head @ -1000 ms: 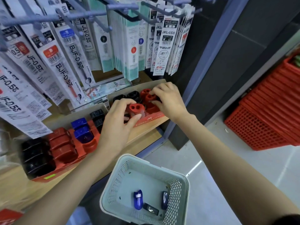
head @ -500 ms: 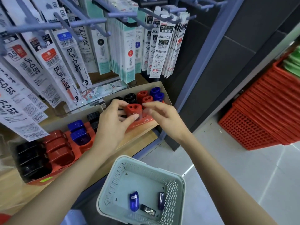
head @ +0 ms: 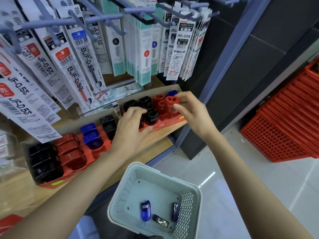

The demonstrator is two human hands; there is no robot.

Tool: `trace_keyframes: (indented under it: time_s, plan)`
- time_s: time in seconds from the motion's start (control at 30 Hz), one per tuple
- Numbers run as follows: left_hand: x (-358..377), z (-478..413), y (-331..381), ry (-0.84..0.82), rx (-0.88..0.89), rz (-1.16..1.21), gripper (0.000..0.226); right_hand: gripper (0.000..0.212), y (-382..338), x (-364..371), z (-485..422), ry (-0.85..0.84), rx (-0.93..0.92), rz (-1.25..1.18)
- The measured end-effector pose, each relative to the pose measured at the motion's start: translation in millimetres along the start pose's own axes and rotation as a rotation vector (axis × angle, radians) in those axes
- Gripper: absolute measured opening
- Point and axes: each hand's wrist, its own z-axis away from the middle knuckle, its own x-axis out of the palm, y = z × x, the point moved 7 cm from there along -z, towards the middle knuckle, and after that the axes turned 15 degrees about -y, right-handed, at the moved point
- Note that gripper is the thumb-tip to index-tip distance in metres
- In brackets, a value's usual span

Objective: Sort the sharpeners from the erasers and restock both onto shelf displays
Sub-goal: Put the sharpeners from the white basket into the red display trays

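My right hand [head: 191, 112] pinches a red two-hole sharpener [head: 170, 103] just above the right display box [head: 165, 125], which holds black, red and blue sharpeners. My left hand [head: 131, 130] rests with relaxed fingers on the front of that box, touching a black sharpener [head: 151, 116]. A second display box [head: 57, 182] to the left holds black, red and blue sharpeners. Below, a pale green basket [head: 196, 192] contains a blue sharpener [head: 145, 210], a dark purple one [head: 175, 212] and a small black one [head: 160, 222].
Packs of pen refills [head: 146, 49] hang on hooks [head: 131, 11] low over the boxes. The boxes stand on a wooden shelf [head: 155, 144]. A blue upright post [head: 222, 69] bounds the shelf on the right. Stacked red baskets [head: 290, 128] sit on the tiled floor.
The red sharpener passed from my left hand to my right, which carried it right over the box. My left hand dropped onto the box front by the black sharpeners.
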Motion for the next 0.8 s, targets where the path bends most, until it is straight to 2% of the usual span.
trace_keyframes:
  time_s: [0.1,0.27,0.47,0.57,0.63,0.7,0.8]
  plan:
    - [12,3,-5,-0.045,-0.004,-0.172,0.056,0.021,13,15,-10,-0.120,0.000,0.157]
    - [12,0,-6,-0.002,0.000,-0.174,0.051,0.021,36,20,-12,-0.112,0.017,0.173]
    - [14,1,-6,0.010,0.030,-0.178,0.050,0.019,28,15,-15,0.046,-0.127,0.775]
    - [16,4,-5,0.028,0.047,-0.190,0.050,0.025,18,19,-7,0.094,-0.097,0.938]
    - [16,14,-3,0.081,0.083,-0.175,0.050,0.042,21,22,2,0.039,-0.005,0.896]
    - [23,33,-1,0.112,0.171,-0.131,0.043,0.051,25,24,26,0.059,0.047,0.678]
    - [60,64,-14,-0.024,0.277,-0.124,0.025,0.029,41,47,87,0.160,0.072,0.350]
